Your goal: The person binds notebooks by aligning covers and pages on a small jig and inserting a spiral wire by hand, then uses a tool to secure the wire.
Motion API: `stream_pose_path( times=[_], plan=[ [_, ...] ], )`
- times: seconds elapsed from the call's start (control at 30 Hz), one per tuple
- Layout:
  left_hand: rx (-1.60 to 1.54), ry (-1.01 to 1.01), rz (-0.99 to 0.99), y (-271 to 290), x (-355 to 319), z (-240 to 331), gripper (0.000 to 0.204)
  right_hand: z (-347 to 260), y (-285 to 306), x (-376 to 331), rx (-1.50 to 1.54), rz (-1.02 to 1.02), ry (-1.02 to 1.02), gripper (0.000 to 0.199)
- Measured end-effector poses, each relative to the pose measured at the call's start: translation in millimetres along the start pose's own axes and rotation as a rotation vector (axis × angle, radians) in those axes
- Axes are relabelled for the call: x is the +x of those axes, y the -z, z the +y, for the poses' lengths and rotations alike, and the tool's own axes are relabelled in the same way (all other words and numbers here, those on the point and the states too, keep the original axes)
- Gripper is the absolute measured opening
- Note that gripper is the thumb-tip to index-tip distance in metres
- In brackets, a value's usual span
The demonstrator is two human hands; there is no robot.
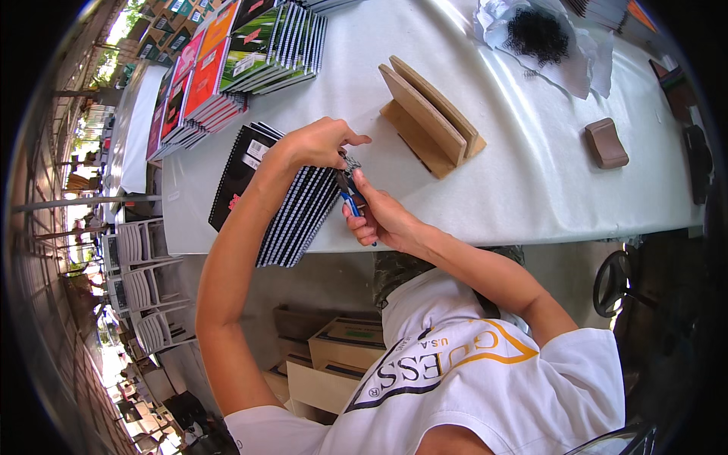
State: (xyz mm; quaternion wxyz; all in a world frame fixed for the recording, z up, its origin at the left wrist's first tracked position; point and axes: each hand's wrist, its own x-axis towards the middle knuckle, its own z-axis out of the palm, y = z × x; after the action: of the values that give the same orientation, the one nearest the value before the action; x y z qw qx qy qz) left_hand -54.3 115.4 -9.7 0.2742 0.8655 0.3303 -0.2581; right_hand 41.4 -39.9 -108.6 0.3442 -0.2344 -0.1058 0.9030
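A fanned stack of black-covered spiral notebooks (292, 212) lies at the table's near edge, some of its corners jutting past the edge. My left hand (322, 144) reaches over the stack, index finger stretched out. Its thumb and other fingers close at the notebooks' right-hand corner, on something small that I cannot make out. From the right, my right hand (379, 216) grips pliers (350, 203) with blue-and-black handles. The pliers' dark jaws are at that same corner, just below my left fingertips, beside some thin dark wire.
A wooden stand (428, 117) with two upright boards is right of my hands. Farther right sits a brown block (606, 143). Black wire coils (537, 36) lie on crumpled white wrapping at the back. Colourful notebook stacks (265, 53) fill the back left; cardboard boxes (334, 371) are below the table.
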Motion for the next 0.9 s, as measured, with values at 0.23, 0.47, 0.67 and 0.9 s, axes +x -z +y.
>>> stream_pose_path(
  times=[0.23,0.47,0.67,0.9],
  plan=[
    [0.07,0.008,0.015,-6,4,1,0.068,10,-10,-7,-0.063,0.137,0.03,0.071],
    [0.1,0.006,-0.006,-7,7,6,0.067,4,6,1,0.038,0.022,-0.007,0.072],
    [0.151,-0.036,0.015,-15,10,1,0.065,9,5,-9,-0.058,0.106,-0.05,0.073],
    [0.148,-0.021,0.037,-16,12,1,0.066,3,6,-9,-0.057,0.113,-0.068,0.075]
  ],
)
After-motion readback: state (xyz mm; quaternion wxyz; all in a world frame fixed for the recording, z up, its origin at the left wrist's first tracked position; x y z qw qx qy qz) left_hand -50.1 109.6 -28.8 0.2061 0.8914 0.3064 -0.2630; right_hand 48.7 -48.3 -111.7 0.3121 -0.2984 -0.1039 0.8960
